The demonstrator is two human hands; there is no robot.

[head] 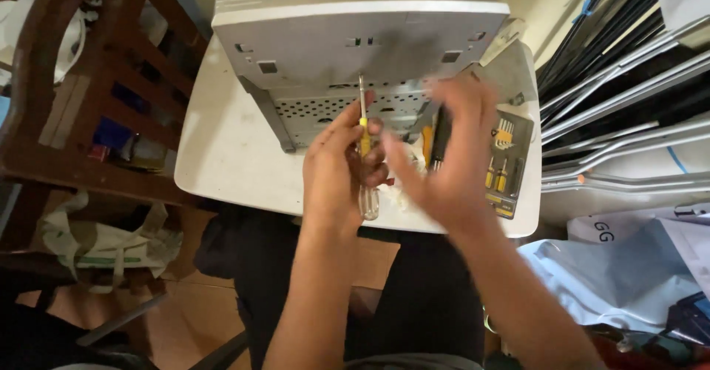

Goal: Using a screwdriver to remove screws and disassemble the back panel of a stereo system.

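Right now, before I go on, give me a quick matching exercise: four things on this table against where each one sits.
Things:
1. screwdriver
2. bit set tray
3. grey metal casing
4. right hand

Places:
A. far side of the white table
B. gripped in the left hand, shaft pointing up
C. blurred, open, beside the screwdriver
D. table's right edge

Pairs: 1-B, 2-D, 3-A, 4-C

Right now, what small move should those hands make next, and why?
Probably steady the right hand on the grey case: the left hand holds the screwdriver with its tip at the perforated panel, while the right hand is blurred and holds nothing.
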